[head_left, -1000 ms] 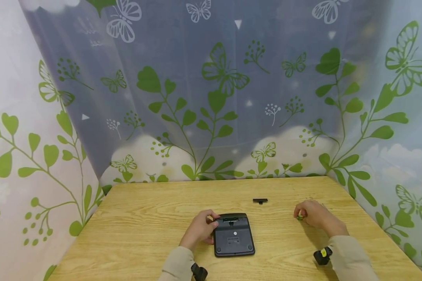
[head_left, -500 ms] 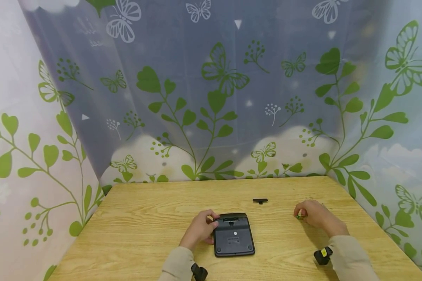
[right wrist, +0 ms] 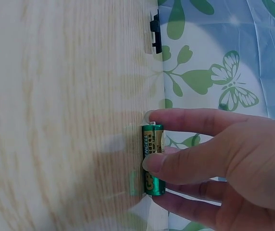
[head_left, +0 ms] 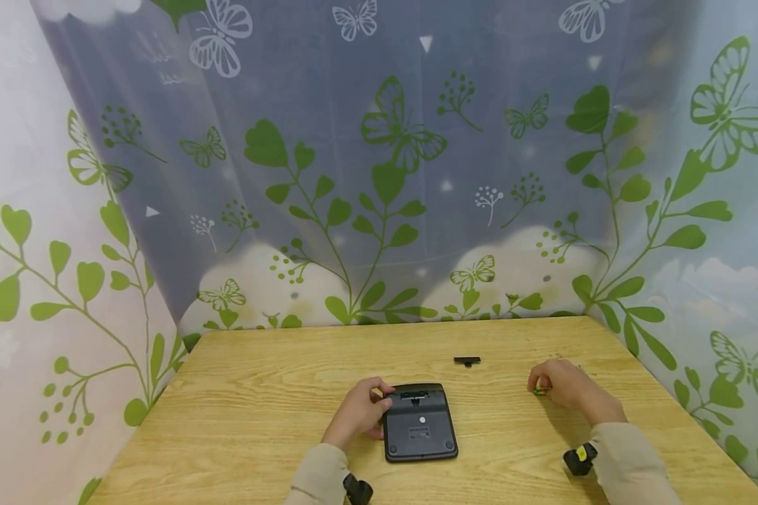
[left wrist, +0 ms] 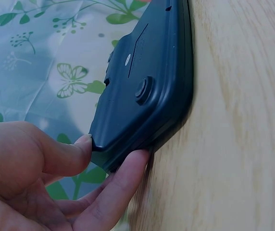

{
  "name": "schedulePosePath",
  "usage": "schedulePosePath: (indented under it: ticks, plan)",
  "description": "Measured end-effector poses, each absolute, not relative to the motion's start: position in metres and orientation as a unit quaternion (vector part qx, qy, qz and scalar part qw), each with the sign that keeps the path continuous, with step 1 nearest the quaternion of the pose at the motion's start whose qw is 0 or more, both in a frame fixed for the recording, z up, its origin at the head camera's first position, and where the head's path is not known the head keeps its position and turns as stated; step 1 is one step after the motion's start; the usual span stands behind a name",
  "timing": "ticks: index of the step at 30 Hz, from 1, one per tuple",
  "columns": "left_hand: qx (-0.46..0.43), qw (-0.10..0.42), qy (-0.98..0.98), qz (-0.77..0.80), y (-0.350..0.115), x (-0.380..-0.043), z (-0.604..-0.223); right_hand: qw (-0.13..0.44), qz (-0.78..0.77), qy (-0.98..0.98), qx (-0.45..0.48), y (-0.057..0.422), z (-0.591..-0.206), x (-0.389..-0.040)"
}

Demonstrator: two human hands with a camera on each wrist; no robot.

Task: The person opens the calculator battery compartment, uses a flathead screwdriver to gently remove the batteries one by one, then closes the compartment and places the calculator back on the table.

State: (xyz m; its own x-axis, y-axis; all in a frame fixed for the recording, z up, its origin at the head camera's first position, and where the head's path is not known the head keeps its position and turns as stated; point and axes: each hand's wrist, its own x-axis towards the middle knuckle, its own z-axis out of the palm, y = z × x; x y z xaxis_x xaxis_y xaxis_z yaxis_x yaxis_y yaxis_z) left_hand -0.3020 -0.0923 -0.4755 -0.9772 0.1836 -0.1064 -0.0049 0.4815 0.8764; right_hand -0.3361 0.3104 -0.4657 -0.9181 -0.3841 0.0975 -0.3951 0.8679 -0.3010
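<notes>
A black calculator (head_left: 420, 442) lies face down on the wooden table, its battery compartment (head_left: 415, 396) uncovered near the far edge. My left hand (head_left: 356, 412) grips its left side; in the left wrist view the thumb (left wrist: 72, 156) is on the corner of the back and a finger (left wrist: 123, 187) is against the side. Farther right, my right hand (head_left: 568, 388) holds a small green and gold battery (right wrist: 152, 139) with thumb and fingers, close to the tabletop. A small black battery cover (head_left: 467, 360) lies apart, behind and between the hands.
The wooden table (head_left: 259, 407) ends at a printed curtain (head_left: 328, 210) with leaves and butterflies at the back. More printed cloth hangs on both sides. Each wrist carries a small black camera (head_left: 580, 459).
The battery in my right fingers has turned very slightly. Both hands, the calculator and the cover keep their places.
</notes>
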Motion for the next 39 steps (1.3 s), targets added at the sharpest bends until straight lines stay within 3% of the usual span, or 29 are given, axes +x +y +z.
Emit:
schedulePosePath:
  ticks: [39]
  plan:
    - [0.062,0.089,0.853,0.51,-0.0928,-0.3028,-0.4785,0.006,0.167,-0.967,0.195,0.3193,-0.4624,-0.3368]
